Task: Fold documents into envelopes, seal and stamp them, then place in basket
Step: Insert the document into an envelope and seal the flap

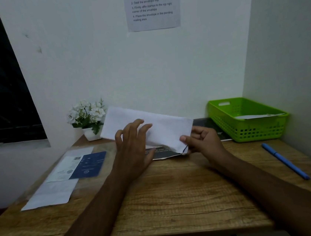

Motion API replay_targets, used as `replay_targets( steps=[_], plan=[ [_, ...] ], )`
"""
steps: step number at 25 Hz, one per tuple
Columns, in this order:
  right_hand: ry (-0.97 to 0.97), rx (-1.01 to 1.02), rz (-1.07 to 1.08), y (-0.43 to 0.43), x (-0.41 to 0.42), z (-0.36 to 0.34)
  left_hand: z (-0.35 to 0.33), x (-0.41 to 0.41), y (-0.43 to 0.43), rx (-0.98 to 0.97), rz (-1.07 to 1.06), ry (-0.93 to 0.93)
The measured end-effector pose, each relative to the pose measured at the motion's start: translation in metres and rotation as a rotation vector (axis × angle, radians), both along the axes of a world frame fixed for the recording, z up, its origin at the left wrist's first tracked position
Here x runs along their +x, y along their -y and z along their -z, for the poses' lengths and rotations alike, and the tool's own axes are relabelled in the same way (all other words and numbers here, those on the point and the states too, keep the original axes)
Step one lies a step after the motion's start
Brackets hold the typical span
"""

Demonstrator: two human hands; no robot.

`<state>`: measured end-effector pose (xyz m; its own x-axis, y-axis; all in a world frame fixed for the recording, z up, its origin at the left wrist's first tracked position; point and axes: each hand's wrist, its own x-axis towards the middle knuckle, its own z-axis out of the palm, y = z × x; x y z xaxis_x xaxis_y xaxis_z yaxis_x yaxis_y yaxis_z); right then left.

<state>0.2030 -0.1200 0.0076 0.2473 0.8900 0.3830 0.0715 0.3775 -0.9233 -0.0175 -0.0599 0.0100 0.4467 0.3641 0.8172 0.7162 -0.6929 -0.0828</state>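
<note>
Right hand at corner of envelope

Single head-worn view, forward and down, close over the desk.

A long white envelope is held above the tabletop, tilted so that its left end is raised toward the wall, while its lower right corner is pinched by the right hand. Something dark is seen at that pinched corner. Beneath it, a dark printed document is laid flat. At the left, white sheets are spread flat, overlapped by a blue printed card. A green perforated basket is set at the back right, and a second envelope is laid inside it.
</note>
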Motion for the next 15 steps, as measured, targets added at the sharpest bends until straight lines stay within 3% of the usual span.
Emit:
replay_targets(
  steps=[3,7,11,15],
  plan=[
    [-0.086,0.093,0.061,0.001,0.000,-0.004,0.001,-0.001,0.001,-0.101,0.110,0.070],
    [0.055,0.242,0.117,0.006,-0.012,-0.004,0.000,0.000,0.009,-0.626,0.421,0.292],
    [0.492,0.378,0.035,0.015,-0.031,0.001,-0.003,-0.001,0.014,-0.857,0.611,0.547],
    [1.111,0.498,0.017,0.011,-0.041,0.010,-0.005,-0.001,0.011,-1.025,0.595,0.672]
  ],
)
